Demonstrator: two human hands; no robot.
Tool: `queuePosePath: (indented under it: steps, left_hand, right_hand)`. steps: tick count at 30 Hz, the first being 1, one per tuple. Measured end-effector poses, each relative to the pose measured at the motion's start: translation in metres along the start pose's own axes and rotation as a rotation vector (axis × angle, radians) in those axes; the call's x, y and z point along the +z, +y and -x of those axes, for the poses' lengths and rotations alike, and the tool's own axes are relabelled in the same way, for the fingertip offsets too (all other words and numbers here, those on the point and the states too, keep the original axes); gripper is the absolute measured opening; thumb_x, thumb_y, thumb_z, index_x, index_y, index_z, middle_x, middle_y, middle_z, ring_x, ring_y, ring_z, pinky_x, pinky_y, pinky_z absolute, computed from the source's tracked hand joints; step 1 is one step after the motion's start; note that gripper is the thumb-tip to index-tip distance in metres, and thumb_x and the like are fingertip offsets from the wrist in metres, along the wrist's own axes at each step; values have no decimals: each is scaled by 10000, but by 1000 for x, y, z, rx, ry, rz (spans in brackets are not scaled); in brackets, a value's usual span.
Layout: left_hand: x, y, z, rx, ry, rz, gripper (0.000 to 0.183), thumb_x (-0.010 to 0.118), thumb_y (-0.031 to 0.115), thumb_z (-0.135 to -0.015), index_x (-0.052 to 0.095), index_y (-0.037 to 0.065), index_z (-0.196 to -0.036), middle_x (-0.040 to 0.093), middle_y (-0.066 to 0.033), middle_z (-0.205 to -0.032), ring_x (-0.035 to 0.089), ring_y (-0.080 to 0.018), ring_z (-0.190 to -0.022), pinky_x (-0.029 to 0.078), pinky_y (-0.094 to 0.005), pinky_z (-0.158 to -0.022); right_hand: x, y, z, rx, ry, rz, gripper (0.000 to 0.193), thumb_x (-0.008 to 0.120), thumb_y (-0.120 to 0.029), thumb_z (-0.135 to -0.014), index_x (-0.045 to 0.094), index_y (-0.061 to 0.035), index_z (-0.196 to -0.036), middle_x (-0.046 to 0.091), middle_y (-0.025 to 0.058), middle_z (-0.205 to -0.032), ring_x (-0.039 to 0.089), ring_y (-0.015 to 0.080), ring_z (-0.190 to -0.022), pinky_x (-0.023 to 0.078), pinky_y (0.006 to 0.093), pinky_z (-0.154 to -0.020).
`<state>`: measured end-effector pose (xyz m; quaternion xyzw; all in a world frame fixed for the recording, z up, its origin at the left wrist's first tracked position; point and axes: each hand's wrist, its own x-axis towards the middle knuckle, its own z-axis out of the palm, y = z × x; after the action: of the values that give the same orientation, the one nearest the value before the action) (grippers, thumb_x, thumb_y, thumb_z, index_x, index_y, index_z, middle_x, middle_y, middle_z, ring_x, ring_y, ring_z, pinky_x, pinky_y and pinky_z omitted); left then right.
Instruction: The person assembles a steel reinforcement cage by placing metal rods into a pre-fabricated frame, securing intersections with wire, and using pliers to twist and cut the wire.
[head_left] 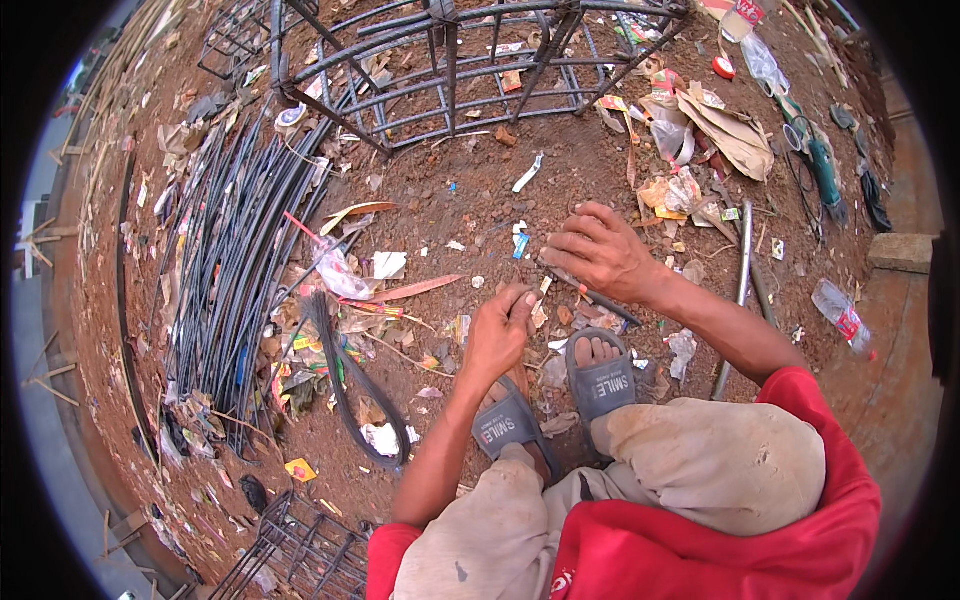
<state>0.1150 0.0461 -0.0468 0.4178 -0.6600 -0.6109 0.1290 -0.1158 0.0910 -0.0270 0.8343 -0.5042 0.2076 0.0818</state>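
My left hand (499, 336) is low over the littered soil in front of my sandals, its thumb and fingers pressed together. Whatever is pinched there is too small to make out. To the right and a little farther off, my right hand (606, 254) has its fingers curled downward, the fingertips close together. A short dark rod (612, 308) runs beneath this hand, one end by the fingertips; whether the fingers grip it is hidden. A folded bundle of thin dark wire (345, 385) lies left of my left hand.
A rebar cage (450, 75) stands ahead, another cage (300, 550) at lower left. Long dark rods (235, 270) are piled on the left. On the right lie a metal pipe (745, 265), a green power tool (824, 170), a plastic bottle (838, 310) and torn cardboard (730, 135).
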Motion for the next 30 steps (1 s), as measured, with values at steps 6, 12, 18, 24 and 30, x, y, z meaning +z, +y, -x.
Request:
queuePosePath:
  steps: [6, 12, 18, 24, 30]
  left_hand:
    - [-21, 1, 3, 417, 277, -739, 219, 622, 185, -945, 671, 75, -1129, 651, -136, -1072, 623, -306, -956, 478, -394, -780]
    - [-16, -6, 6, 350, 741, -93, 362, 662, 174, -949, 547, -30, -1224, 571, -143, -1137, 600, -256, -1048, 495, -377, -842]
    - [-13, -15, -19, 0, 475, 767, 339, 675, 171, -948, 529, -58, -1149, 627, -126, -992, 666, -189, -807, 594, -320, -661]
    - [-15, -16, -22, -28, 556, 765, 297, 683, 114, -931, 520, -62, -1107, 637, -125, -879, 669, -196, -727, 588, -310, -604]
    - [-17, -15, -21, -55, 542, 744, 287, 666, 112, -941, 501, -63, -1097, 633, -141, -868, 670, -205, -714, 586, -311, -589]
  right_hand:
    - [14, -4, 6, 30, -144, -158, 287, 717, -100, -692, 707, -93, -979, 573, 27, -790, 552, 222, -832, 444, 421, -937]
    - [31, -37, 25, 443, -5, -337, 128, 729, -104, -757, 697, -74, -878, 553, 51, -745, 554, 241, -783, 423, 394, -773]
    - [37, -79, 30, 530, 63, -478, 108, 723, -95, -785, 690, -81, -887, 542, 56, -755, 536, 249, -761, 396, 399, -728]
    - [38, -87, 34, 505, 120, -415, 119, 750, -69, -770, 711, -53, -882, 532, 61, -711, 522, 246, -707, 397, 382, -724]
    - [39, -84, 36, 511, 69, -362, 114, 736, -73, -791, 714, -63, -903, 539, 65, -729, 536, 250, -739, 412, 378, -771]
